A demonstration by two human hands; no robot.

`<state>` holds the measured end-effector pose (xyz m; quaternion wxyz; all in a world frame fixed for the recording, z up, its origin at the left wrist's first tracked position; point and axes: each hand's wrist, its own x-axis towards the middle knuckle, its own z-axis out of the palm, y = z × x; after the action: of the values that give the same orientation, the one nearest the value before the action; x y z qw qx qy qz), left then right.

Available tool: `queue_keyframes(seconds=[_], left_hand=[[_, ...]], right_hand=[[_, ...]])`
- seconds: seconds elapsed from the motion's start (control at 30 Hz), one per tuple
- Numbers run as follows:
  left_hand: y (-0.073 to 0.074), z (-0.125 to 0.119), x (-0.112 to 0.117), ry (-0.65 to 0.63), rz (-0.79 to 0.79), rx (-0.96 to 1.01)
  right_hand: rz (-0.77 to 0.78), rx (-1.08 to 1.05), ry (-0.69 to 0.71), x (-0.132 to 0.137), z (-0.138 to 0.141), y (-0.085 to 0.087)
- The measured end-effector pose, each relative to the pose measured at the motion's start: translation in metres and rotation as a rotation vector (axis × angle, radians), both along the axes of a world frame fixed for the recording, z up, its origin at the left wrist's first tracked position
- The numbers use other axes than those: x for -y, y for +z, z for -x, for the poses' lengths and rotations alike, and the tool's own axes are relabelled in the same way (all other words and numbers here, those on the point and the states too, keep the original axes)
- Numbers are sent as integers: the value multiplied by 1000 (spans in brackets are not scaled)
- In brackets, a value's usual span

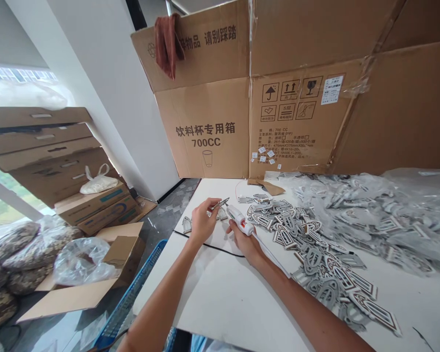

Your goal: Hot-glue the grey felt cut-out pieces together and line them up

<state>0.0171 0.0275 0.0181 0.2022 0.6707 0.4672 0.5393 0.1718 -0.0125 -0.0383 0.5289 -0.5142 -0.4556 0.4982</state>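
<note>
My left hand (202, 220) pinches a small, flat grey cutout piece (223, 202) above the white table (220, 288). In my right hand (246, 240) is a white glue gun (238, 220) with a red mark, its fingers wrapped round the body. The nozzle points up and left, close to the piece. A long white glue stick (271, 256) trails from the back of the gun along my forearm. A few more cutouts (187, 224) lie behind and beside my left hand. Right of the gun spreads a heap of grey and white arch-shaped cutouts (286, 234).
Plastic-bagged cutouts (366, 210) cover the table's far right. Tall cardboard (212, 107) stands along the back, a brown cloth (166, 44) over its top. A black cable (220, 250) crosses the table. Left on the floor are an open carton (73, 300) and a blue crate (132, 298).
</note>
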Motion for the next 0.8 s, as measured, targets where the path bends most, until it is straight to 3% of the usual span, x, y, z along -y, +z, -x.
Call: queue_keyframes(seconds=[0.2,0.33,0.47,0.6,0.8], left_hand=[[-9,0,-6,22,29,53],[-15,0,-14,47,210,372],[-12,1,-15,-83,368,710],[-11,2,-13,-160,480,711],[-16,5,-15,-48,516,637]], right_hand=[[17,-44,57,0,0,0],[-15,-68,122,4,-1,0],[-62,-80,110,6,-2,-1],[-89,-85,91,4,-1,-5],[-106,-32,85,5,-1,-5]])
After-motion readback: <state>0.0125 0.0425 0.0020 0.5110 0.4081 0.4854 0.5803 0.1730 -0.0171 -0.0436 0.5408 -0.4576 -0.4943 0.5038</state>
